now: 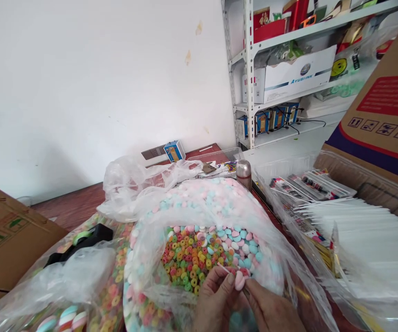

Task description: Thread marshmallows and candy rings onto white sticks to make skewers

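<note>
My left hand [215,297] pinches a thin white stick [223,267] between thumb and forefinger. Close against it, the fingertips of my right hand [271,306] are closed on a pink, heart-like candy piece [239,280]. Whether the stick enters the piece is hidden by my fingers. Both hands are over a large clear plastic bag [199,216] folded open at the top. Inside lie small ring-shaped candies [188,253] in green, yellow, orange and red, beside smooth pastel candies [240,237] in pink, blue and white.
Left are another candy bag [116,276], a black object [84,242] and a cardboard box [5,240]. A metallic-topped bottle [243,173] stands behind the large bag. Right, a lined carton [375,138] holds many white sticks [368,240]. Metal shelves [250,69] stand behind.
</note>
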The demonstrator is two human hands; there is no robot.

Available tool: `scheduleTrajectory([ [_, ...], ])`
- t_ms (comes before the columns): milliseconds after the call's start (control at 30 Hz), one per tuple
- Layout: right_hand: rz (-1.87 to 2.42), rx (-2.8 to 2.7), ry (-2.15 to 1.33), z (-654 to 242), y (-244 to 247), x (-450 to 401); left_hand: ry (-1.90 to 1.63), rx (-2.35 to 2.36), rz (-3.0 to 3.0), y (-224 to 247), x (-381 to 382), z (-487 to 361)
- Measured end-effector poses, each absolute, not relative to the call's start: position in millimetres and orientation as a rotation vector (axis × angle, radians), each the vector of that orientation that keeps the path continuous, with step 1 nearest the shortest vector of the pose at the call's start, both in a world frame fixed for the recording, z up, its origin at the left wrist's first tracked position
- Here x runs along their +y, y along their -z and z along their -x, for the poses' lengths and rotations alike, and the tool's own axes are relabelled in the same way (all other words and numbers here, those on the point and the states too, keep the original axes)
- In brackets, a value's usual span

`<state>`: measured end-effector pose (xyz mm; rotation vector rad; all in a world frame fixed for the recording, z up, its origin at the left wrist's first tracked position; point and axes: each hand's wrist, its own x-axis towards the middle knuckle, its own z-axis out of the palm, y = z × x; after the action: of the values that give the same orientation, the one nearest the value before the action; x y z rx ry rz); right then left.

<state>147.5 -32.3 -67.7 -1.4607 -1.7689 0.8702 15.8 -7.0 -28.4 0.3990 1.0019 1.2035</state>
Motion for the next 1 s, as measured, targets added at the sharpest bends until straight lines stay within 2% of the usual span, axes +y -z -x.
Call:
scheduleTrajectory([
  [200, 1.508, -1.848, -0.847, -142, 56, 4, -1.123, 1.168, -0.709, 34, 9, -3],
  [333, 1.638, -1.798, -0.783, -151, 55, 44, -1.067, 1.540, -1.483, 30, 41, 10],
  [433, 1.681, -1.798, -0.735, -150, 60, 63, -0.819, 1.736, -2.138, 31, 69, 9],
  [500, 1.704, -1.797, -0.716, -144, 64, 68, -0.678, 1.792, -2.295, 33, 83, 5],
  [767, 1.630, -1.642, -0.882, -150, 66, 74, -0.781, 1.769, -2.169, 27, 76, 9],
  [1000, 1.309, -1.351, -1.330, -154, 58, 59, -0.974, 1.142, -1.260, 28, 35, 17],
])
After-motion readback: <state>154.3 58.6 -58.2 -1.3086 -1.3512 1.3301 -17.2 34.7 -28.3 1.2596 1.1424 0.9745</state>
